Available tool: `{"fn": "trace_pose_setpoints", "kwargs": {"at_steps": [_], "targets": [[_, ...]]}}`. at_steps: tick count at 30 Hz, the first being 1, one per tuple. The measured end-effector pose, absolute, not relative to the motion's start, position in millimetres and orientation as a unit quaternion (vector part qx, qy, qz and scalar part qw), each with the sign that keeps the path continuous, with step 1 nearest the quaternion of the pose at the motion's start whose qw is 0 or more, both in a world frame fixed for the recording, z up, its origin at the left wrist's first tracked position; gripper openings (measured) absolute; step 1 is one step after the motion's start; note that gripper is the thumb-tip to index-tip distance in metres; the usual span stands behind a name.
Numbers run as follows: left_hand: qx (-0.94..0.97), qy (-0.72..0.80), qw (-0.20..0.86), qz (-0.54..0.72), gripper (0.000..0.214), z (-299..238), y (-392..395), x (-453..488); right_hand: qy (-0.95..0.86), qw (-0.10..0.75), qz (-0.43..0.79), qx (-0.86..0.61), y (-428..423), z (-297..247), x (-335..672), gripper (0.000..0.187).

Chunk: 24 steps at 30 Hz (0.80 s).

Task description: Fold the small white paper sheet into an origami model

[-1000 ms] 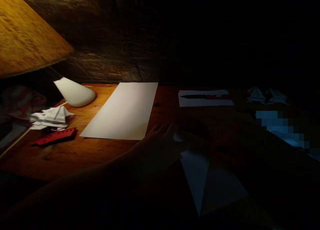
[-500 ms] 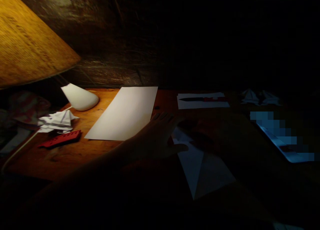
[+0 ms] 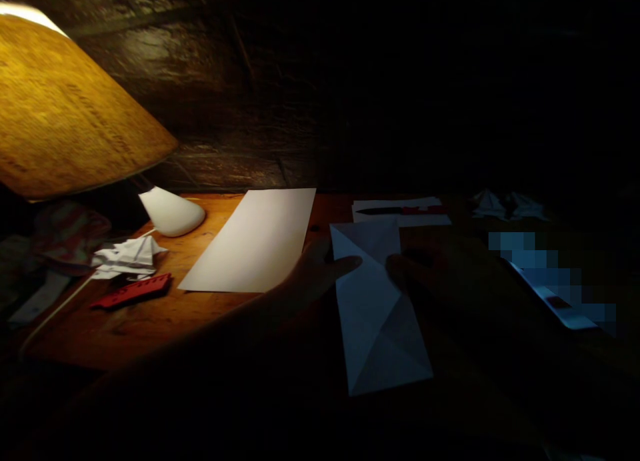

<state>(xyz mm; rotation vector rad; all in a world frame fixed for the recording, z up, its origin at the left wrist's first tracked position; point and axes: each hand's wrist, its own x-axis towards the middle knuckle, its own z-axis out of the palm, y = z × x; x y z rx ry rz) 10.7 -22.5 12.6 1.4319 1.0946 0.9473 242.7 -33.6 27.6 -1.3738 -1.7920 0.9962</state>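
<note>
At paper's [image 3: 367, 307] edges, left hand [image 3: 323, 266] and right hand [image 3: 417, 267] grip; knife [image 3: 403, 211] beyond.

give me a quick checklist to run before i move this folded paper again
1. Left grip on the creased paper: ok, thumb lies over its face.
2. Right grip: ok, thumb at the paper's right edge.
3. Hold from underneath: cannot tell, the paper hides it.
4. Lighting: not ok, the lamp brightens the left side while the paper sits in dimness.
5. Knife blade put away: not ok, it is out, lying on the stacked sheets.
6. Blank sheet unfolded: ok, no fold shows.
</note>
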Motion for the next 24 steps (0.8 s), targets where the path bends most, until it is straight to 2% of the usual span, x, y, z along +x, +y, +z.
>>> {"fn": "trace_pose_setpoints", "kwargs": {"at_steps": [2, 9, 12, 15, 21, 24], "targets": [[0.614, 0.467, 0.516, 0.373, 0.022, 11.4, -27.7, 12.2, -0.693, 0.334, 0.39, -0.507, -33.1, 27.2, 242.2, 0.024], [0.678, 0.484, 0.447, 0.325, 0.024, 8.7, -36.6, 14.7, -0.66, 0.325, 0.42, -0.531, -32.0, 21.6, 241.9, 0.031], [0.644, 0.465, 0.488, 0.36, 0.019, 10.7, -34.0, 14.1, -0.646, 0.335, 0.418, -0.544, -31.9, 25.7, 241.5, 0.03], [0.599, 0.463, 0.519, 0.397, 0.024, 12.0, -30.4, 13.3, -0.629, 0.337, 0.417, -0.563, -31.6, 31.8, 242.1, 0.028], [0.546, 0.465, 0.55, 0.429, 0.034, 11.7, -26.0, 13.8, -0.672, 0.308, 0.462, -0.49, -31.6, 40.2, 245.7, 0.02], [0.54, 0.452, 0.55, 0.45, 0.027, 12.7, -24.0, 13.6, -0.649, 0.337, 0.442, -0.52, -30.9, 41.5, 246.8, 0.017]]}}
